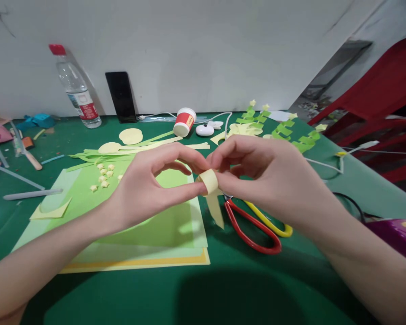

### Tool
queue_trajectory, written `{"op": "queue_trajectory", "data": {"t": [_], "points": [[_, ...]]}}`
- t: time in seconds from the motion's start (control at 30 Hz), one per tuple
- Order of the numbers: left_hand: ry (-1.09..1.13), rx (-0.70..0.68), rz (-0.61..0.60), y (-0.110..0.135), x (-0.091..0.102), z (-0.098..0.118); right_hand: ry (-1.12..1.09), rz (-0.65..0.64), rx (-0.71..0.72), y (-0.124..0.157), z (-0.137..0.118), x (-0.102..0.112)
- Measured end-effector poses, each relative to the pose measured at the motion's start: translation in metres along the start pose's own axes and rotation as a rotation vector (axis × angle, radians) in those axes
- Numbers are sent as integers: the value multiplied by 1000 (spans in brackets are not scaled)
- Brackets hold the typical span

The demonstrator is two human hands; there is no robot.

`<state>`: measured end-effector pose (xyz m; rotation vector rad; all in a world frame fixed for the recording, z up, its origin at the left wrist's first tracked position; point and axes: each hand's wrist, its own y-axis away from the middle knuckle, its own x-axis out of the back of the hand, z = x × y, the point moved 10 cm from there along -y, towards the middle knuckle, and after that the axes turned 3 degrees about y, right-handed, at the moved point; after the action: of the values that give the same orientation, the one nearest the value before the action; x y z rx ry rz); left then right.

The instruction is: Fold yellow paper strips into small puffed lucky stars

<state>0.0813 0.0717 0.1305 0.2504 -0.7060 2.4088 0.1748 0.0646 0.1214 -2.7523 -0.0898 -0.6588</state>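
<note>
Between my two hands hangs a pale yellow paper strip point(210, 181), curled into a small loop with its tail pointing down. My left hand point(155, 180) pinches the loop's left side between thumb and fingers. From the right, my right hand point(264, 167) grips the same strip with thumb and fingertips. Scissors point(253, 230) with one red and one yellow handle lie just below my right hand, their blades mostly hidden. Under my left hand is a stack of green and yellow paper sheets point(176, 230), with several small folded paper stars point(103, 176) on top.
At the back stand a water bottle point(76, 90), a black phone point(121, 97) against the wall, and a tipped paper cup point(185, 122). An earbud case point(205, 130), cables and green paper sprigs point(280, 128) lie further right. A glue gun point(395, 232) is at the right edge.
</note>
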Motion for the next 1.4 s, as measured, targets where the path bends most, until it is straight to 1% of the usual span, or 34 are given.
{"op": "queue_trajectory", "data": {"t": [0.17, 0.27, 0.37, 0.6, 0.73, 0.9, 1.07, 1.2, 1.33, 1.4], "points": [[55, 60, -2, 0, 1, -6, 52, -18, 50, 2, -5, -1], [114, 121, -37, -1, 0, -12, 52, -35, 65, 2, -7, 1], [162, 157, -58, -3, 0, -16, 57, -55, 65, 1, -6, 2], [215, 253, -103, -4, -6, -26, 190, -67, 61, -1, -6, 0], [289, 300, -120, -2, -9, -31, 213, -75, 26, 0, -5, -1], [366, 325, -104, -1, -11, -36, 170, -73, 22, 0, -5, -3], [342, 366, -85, -1, -13, -41, 185, -74, 39, 0, -6, -6], [376, 330, -81, -3, -12, -38, 175, -75, 16, 0, -4, -3], [435, 298, -144, -2, -15, -33, 108, -80, -13, 0, 1, 1], [430, 292, -153, 0, -16, -32, 87, -80, -15, 0, 2, 1]]}}
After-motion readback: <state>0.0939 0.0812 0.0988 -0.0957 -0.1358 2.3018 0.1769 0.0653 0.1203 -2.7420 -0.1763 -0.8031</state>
